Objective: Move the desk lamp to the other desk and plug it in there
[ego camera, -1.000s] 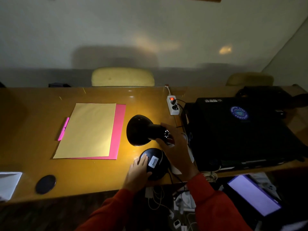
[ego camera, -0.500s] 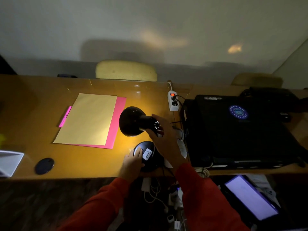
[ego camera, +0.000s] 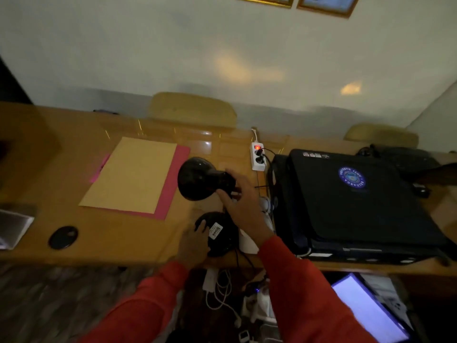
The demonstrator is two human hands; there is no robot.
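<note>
Desk lamp (ego camera: 205, 179), black with a round dome shade and a round black base (ego camera: 220, 233), is seen standing near the front edge of the wooden counter (ego camera: 111, 233), just left of a large black laptop bag (ego camera: 353, 201). Largest risk first: a cord appears to run from the lamp area toward the white power strip (ego camera: 257, 157) at the far side, its red switch lit; if the lamp were lifted while plugged in, the strip could be dragged or the cord snagged on the bag. Which plug belongs to the lamp cannot be told. Next, the shade could swing if only the base were carried. The right hand (ego camera: 243, 201) is curled around the lamp's neck behind the shade; the left hand (ego camera: 195, 241) is pressed against the base, fingers resting on it. The yellow sheet (ego camera: 131, 172) over pink paper lies further left, apart.
</note>
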